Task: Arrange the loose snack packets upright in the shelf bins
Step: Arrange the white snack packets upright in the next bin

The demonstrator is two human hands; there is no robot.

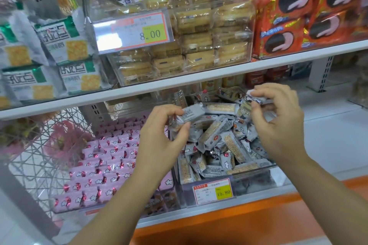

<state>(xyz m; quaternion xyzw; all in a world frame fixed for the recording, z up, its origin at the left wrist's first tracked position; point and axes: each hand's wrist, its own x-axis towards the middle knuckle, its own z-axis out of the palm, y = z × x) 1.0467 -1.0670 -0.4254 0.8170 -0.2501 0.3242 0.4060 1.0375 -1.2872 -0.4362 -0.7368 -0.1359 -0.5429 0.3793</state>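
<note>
Silver-grey snack packets (217, 135) lie in a loose heap, pointing every way, inside a clear bin (258, 182) on the lower shelf. Left hand (163, 135) is over the bin's left edge, thumb and fingers pinching a long packet (190, 115), held roughly level with its printed back showing. Right hand (278, 123) is over the back right of the bin, fingers curled, thumb and forefinger pinching a small packet (255, 97) by one end. The hands are near each other, not touching. The bin front carries a price tag (214, 191) with a yellow patch reading 15.80. Just left of this bin, pink packets (107, 157) are lined up in orderly rows in their own compartment. Further left is a white wire basket (39, 145) with something pink inside, too blurred to tell. On the upper shelf (179, 83) a clear box of yellow cakes (197, 45) bears a tag (137, 30) reading 8.00. Green-and-white cracker bags (65, 40) are to its left, and orange-red packs (294, 18) printed with dark round biscuits to its right. An orange strip (239, 219) runs along the base below the lower shelf.
</note>
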